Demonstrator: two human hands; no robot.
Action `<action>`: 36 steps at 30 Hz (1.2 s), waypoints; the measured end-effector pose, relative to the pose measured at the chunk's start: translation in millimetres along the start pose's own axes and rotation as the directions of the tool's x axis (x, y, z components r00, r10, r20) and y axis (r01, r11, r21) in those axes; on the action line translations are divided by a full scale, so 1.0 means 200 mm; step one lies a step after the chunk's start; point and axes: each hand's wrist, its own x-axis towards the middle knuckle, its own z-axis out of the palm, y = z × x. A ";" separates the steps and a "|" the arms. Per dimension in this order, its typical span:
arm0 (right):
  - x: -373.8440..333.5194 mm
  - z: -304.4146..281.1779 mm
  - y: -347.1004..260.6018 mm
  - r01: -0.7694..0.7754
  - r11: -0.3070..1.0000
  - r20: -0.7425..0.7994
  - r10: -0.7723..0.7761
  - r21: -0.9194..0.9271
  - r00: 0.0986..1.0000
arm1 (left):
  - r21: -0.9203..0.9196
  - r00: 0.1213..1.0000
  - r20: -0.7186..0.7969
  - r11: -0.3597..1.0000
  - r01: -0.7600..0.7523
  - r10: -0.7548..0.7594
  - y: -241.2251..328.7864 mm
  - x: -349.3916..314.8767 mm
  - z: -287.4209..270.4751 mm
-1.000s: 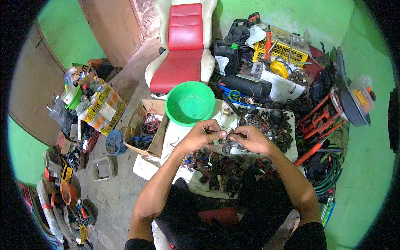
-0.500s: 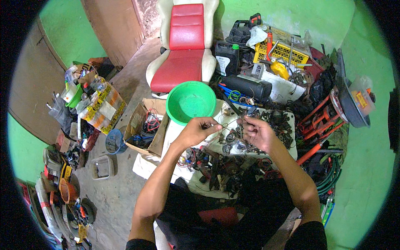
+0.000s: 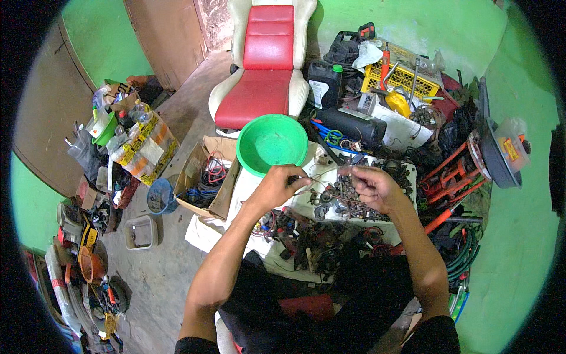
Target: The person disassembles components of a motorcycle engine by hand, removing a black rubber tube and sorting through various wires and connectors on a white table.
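Note:
Both my hands are raised over a spread of small dark parts (image 3: 354, 203) lying on white cloth. Between finger and thumb, my left hand (image 3: 279, 185) pinches a thin wire (image 3: 319, 179). The wire runs across the gap toward my right hand (image 3: 375, 189), whose fingers are closed at its other end and slightly smeared by motion. Just beyond my left hand stands a green basin (image 3: 272, 145). Below the hands lies a heap of dark, greasy parts and coloured wires (image 3: 295, 236).
A cardboard box of cables (image 3: 211, 177) stands at the left of the cloth. Past the basin is a red and white seat (image 3: 253, 97). A black cylinder (image 3: 359, 125) and a yellow crate (image 3: 407, 79) crowd the far right, beside an orange-red metal frame (image 3: 448, 171).
My right hand has turned slightly, its fingers now pointing more toward the left. My left hand keeps its pinch on the wire, and the view has shifted a little.

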 end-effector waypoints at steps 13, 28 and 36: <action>-0.06 -0.18 -0.02 0.193 0.955 -0.017 -0.194 0.227 0.981 | 0.102 0.991 -0.113 0.993 -0.063 0.075 0.02 0.00 -0.18; -0.14 -0.43 0.02 0.313 0.948 -0.376 -0.309 -0.050 0.874 | 0.063 0.996 -0.062 0.996 -0.068 0.072 -0.07 -0.12 -0.23; -0.25 -0.49 -0.04 0.151 0.608 -0.438 -0.700 -0.779 0.564 | 0.077 0.985 -0.120 0.988 0.130 -0.120 -0.15 -0.17 -0.33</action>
